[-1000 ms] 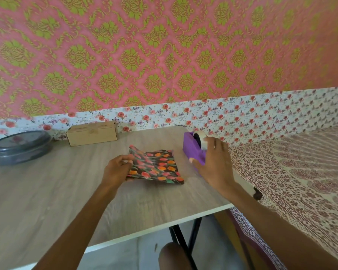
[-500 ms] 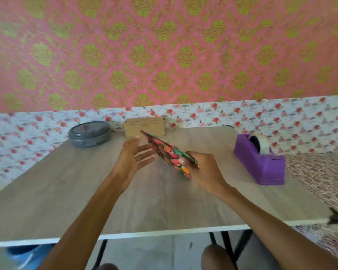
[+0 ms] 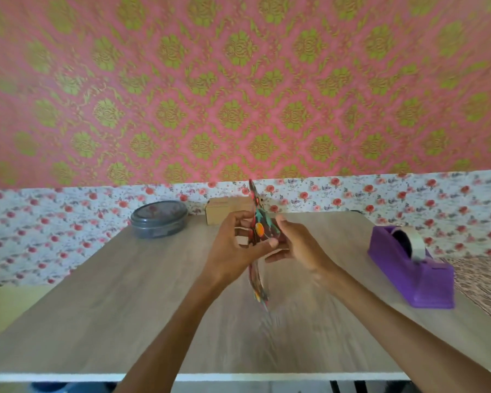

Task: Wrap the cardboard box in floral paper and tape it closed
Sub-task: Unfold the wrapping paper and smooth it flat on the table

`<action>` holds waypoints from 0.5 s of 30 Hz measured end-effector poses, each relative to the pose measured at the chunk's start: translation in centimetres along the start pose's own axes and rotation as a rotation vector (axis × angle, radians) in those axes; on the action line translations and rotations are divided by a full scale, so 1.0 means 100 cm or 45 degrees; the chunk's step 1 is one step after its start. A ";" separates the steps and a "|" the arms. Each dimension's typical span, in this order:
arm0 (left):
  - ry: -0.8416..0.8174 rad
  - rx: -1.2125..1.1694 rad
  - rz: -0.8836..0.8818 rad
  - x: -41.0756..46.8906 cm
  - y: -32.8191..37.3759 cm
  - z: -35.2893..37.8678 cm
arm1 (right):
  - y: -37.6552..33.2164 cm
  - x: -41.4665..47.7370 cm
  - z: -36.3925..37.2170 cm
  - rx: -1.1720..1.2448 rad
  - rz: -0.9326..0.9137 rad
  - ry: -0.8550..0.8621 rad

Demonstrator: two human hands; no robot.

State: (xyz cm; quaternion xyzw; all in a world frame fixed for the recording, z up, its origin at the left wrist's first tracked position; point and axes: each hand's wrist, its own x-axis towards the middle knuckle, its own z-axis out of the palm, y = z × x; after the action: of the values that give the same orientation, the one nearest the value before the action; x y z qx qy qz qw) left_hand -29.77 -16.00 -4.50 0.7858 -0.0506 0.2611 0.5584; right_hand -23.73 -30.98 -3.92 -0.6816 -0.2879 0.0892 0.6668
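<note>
Above the worktop (image 3: 125, 293), before the cardboard box (image 3: 224, 212), our left hand (image 3: 236, 246) and right hand (image 3: 299, 245) apparently pinch the floral paper (image 3: 258, 285) edge-on; we should spread it flat.

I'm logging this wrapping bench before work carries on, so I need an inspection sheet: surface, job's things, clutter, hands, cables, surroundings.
Surface: wood-grain table with a pale front edge.
Job's things: floral paper held up edge-on above the table; cardboard box unwrapped, at the back edge; purple tape dispenser on the right, roll loaded.
Clutter: grey lidded tin at the back, left of the box.
Hands: left hand and right hand both grip the paper, one on each side.
Cables: nothing seen.
Surroundings: pink-and-green patterned wall; floral border below it; patterned cloth right of the table.
</note>
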 end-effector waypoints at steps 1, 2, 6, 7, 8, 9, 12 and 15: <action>-0.020 0.031 0.026 0.001 0.004 -0.001 | -0.004 0.002 0.000 -0.045 -0.025 0.019; -0.025 0.073 0.047 0.002 0.006 -0.001 | -0.009 0.002 0.000 -0.094 -0.058 0.039; 0.102 0.299 0.191 0.008 0.009 -0.001 | -0.025 0.004 0.002 -0.182 -0.085 0.031; 0.145 0.339 0.229 0.010 0.007 -0.002 | -0.029 0.003 0.003 -0.179 -0.068 0.031; 0.174 0.371 0.255 0.011 0.007 -0.002 | -0.032 0.003 0.004 -0.181 -0.059 0.037; 0.185 0.408 0.272 0.012 0.007 -0.002 | -0.034 0.003 0.005 -0.177 -0.054 0.057; 0.169 0.556 0.310 0.011 0.011 0.001 | -0.038 0.001 0.009 -0.143 -0.034 0.133; 0.190 0.634 0.336 0.004 0.016 0.008 | -0.042 -0.002 0.010 -0.058 0.021 0.132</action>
State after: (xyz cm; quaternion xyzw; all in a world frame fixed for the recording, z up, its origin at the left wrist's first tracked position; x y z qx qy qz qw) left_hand -29.75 -17.23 -3.19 0.8639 -0.0458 0.3929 0.3118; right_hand -25.54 -30.40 -0.02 -0.7027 -0.2495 0.0528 0.6643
